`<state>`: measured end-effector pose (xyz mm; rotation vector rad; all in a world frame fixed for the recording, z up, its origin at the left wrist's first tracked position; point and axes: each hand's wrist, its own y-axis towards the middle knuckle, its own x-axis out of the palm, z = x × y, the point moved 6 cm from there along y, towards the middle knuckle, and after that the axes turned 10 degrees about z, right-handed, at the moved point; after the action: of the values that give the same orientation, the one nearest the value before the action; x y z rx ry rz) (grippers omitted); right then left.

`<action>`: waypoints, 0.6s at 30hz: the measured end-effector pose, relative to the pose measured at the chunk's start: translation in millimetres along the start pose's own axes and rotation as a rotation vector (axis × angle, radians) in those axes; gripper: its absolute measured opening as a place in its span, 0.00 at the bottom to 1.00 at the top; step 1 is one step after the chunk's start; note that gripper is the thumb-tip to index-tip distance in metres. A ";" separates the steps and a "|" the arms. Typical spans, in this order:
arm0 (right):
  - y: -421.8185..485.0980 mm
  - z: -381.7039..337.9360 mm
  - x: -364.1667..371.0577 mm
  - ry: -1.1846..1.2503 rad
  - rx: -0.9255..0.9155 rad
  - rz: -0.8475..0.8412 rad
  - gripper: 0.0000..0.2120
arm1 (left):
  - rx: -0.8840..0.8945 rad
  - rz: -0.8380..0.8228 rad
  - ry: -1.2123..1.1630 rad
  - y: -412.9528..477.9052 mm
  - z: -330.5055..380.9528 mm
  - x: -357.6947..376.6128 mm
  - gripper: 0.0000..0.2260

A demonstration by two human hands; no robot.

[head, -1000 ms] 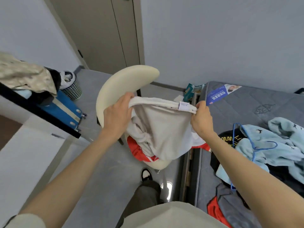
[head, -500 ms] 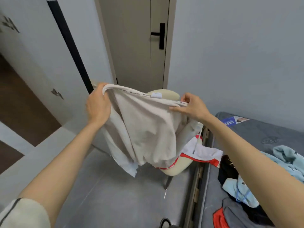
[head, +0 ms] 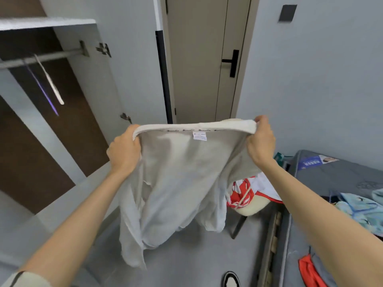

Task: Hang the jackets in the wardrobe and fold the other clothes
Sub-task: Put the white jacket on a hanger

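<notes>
Fingers (head: 261, 122) pinch ribbed hem (head: 194, 126); pale soft garment (head: 182, 183), maybe jacket, droops.

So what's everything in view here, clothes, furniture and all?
pale garment: one, off-white, held up mid-frame
hangers: two, white and purple, on wardrobe rail, left
door: one, beige, behind
chair: one, cream, behind the pale garment, right
red-and-white garment: one, red and white, on chair
mattress: one, grey, right
blue garment: one, light blue, on mattress
shoe: one, black and white, bottom edge
left hand: one, grip on garment's top edge, left end
right hand: one, grip on right end
</notes>
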<state>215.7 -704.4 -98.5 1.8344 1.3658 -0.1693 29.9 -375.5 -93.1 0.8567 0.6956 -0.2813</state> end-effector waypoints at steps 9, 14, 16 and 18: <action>-61.0 46.0 -2.5 0.008 0.477 -0.201 0.14 | -0.123 -0.417 -0.062 -51.9 -19.1 49.6 0.20; -45.9 71.5 -15.1 0.156 0.677 -0.373 0.17 | -0.109 -0.441 -0.167 -43.0 25.6 76.3 0.21; -47.2 89.7 -23.5 0.192 0.839 -0.412 0.13 | -0.081 -0.461 -0.181 -43.3 48.1 92.0 0.21; -45.0 108.5 -30.2 0.288 0.973 -0.347 0.08 | -0.046 -0.490 -0.207 -45.8 73.4 109.6 0.21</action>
<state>203.3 -796.4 -176.5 2.4243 2.0136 -0.9132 122.0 -456.5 -159.7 0.5928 0.7073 -0.7796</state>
